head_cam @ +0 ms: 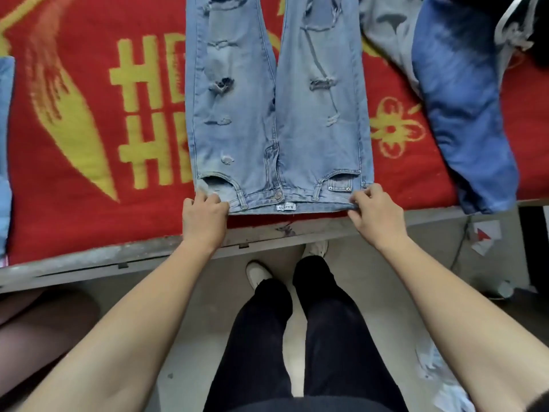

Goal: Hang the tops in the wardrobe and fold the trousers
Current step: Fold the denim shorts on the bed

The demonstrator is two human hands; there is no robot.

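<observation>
Jeans (276,114) lie flat, waistband corners pinched by left hand (203,215) and right hand (375,215) fingers.

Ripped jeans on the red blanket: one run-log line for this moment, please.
stage: trousers laid out, unfolded | jeans: flat on red blanket, waistband nearest | left hand: grips waistband corner | right hand: pinches other corner

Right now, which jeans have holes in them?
The pale jeans in the middle, gripped at the waistband by the left hand and right hand. The darker blue jeans to the right show no holes.
</observation>
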